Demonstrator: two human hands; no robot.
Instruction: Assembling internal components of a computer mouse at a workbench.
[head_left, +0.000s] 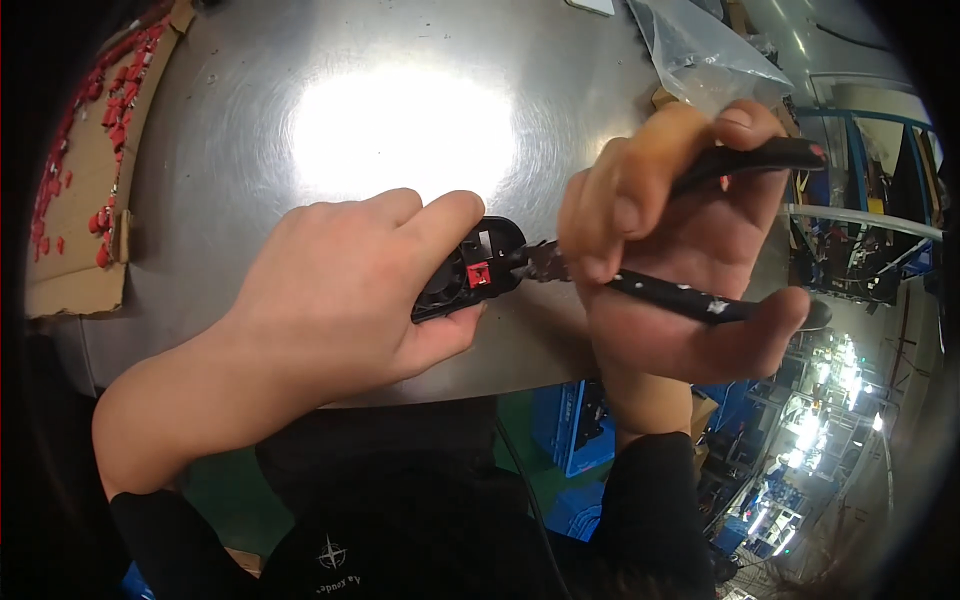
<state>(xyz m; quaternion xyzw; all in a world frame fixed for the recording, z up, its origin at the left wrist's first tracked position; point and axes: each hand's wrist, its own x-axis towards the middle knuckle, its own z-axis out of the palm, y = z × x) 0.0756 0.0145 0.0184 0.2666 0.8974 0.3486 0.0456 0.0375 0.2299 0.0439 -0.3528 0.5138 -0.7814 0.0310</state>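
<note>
My left hand (pixel 340 285) grips a black plastic housing (pixel 508 240), its fingers over the top and the thumb underneath. Set in the housing is a small red part (pixel 479 274), beside a round dark piece partly covered by my fingers. My right hand (pixel 680 220) holds black-handled pliers (pixel 660 292), with the two handles spread apart between fingers and thumb. The pliers' metal jaws (pixel 545 262) reach to the right end of the housing, next to the red part. Whether the jaws touch the housing I cannot tell.
A cardboard tray (pixel 110 285) with many small red parts (pixel 115 120) lies at the left of the metal table (pixel 230 120). A clear plastic bag (pixel 700 55) is at the back right. Blue crates (pixel 565 430) stand below the table's near edge.
</note>
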